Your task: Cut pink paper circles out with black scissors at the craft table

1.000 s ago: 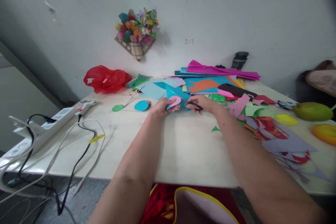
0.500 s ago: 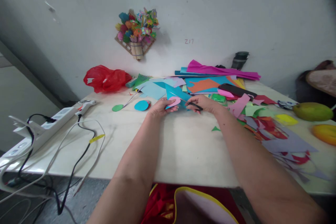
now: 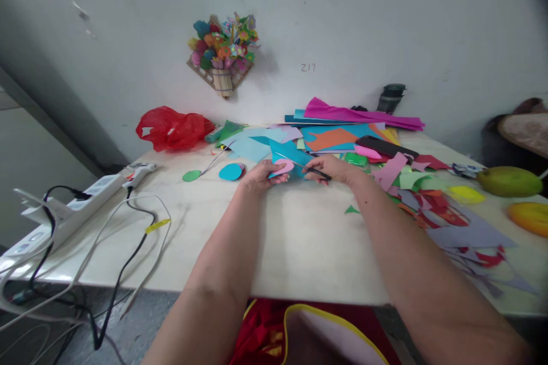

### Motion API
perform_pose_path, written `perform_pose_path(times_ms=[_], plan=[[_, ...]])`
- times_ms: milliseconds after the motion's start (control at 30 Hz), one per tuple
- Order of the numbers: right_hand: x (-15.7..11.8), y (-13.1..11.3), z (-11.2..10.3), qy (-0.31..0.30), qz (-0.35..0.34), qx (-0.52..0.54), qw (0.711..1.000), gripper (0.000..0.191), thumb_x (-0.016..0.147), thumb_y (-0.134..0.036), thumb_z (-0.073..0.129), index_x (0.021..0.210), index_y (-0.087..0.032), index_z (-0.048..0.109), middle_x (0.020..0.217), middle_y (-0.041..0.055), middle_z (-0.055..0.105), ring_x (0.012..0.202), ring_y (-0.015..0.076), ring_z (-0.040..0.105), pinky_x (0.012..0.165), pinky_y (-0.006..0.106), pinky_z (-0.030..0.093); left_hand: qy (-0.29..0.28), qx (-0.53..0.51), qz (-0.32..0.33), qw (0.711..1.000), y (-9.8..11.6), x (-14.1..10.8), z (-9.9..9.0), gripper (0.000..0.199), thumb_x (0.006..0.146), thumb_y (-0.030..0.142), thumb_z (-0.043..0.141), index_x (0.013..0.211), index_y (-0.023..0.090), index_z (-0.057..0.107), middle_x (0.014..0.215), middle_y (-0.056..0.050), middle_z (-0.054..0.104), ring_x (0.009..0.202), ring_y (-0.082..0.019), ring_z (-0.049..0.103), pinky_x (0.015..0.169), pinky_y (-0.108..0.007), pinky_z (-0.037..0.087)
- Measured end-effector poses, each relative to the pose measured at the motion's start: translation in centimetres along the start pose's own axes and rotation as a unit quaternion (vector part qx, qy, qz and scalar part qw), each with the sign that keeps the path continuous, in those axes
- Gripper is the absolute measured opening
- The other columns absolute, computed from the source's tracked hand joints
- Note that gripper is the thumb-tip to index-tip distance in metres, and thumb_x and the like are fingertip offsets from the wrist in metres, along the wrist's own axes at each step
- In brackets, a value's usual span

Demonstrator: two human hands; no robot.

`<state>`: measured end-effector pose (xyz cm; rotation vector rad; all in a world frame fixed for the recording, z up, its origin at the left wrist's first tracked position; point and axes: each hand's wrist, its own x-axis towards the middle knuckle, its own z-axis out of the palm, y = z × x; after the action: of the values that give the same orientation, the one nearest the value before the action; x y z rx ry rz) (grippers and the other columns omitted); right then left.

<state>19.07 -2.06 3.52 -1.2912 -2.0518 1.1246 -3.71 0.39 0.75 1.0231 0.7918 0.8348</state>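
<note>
Above the middle of the table, my left hand (image 3: 259, 175) pinches a rounded pink paper piece (image 3: 282, 168) together with a blue sheet of paper (image 3: 285, 151). The thumb lies on top of the pink piece. My right hand (image 3: 327, 168) is closed around the dark handles of a pair of scissors (image 3: 317, 172). Their thin blades point left, across the blue sheet beside the pink piece's edge. To the left of my left hand lie blue paper circles (image 3: 230, 171), stacked with pinkish edges below, and a green paper oval (image 3: 191, 175).
Coloured sheets (image 3: 331, 138) and a black phone (image 3: 387, 149) lie behind my hands. Paper scraps (image 3: 449, 211) and a green mango-like fruit (image 3: 509, 182) are at right. A red plastic bag (image 3: 173, 128) stands back left; a power strip (image 3: 81, 202) with cables lines the left edge.
The scissors' blades and the blue sheet have shifted very slightly, and the pink piece sits a touch lower. Both hands keep their grip in nearly the same place.
</note>
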Motion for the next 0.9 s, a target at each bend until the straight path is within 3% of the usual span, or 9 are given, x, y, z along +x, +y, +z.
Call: perform_pose_path(times_ms=[333, 900], plan=[[-0.31, -0.45, -0.13, -0.013, 0.009, -0.014, 1.000, 0.042, 0.061, -0.046, 0.076, 0.088, -0.014, 0.073, 0.048, -0.0042, 0.051, 0.040, 0.0062, 0.041, 0.042, 0.022, 0.036, 0.013, 0.007, -0.017, 1.000, 0.44, -0.62, 0.61, 0.011, 0.081, 0.009, 0.055, 0.076, 0.005, 0.064, 0.054, -0.009, 0.064, 0.044, -0.012, 0.060, 0.043, -0.016, 0.046], [-0.63, -0.75, -0.18, -0.013, 0.020, -0.018, 1.000, 0.041, 0.061, -0.043, 0.075, 0.089, -0.013, 0.071, 0.047, -0.0051, 0.050, 0.040, 0.0058, 0.039, 0.042, 0.022, 0.034, -0.009, 0.043, -0.005, 0.999, -0.04, -0.20, -0.25, 0.013, 0.078, 0.017, 0.064, 0.080, 0.005, 0.065, 0.056, -0.010, 0.065, 0.045, -0.014, 0.061, 0.043, -0.019, 0.045]])
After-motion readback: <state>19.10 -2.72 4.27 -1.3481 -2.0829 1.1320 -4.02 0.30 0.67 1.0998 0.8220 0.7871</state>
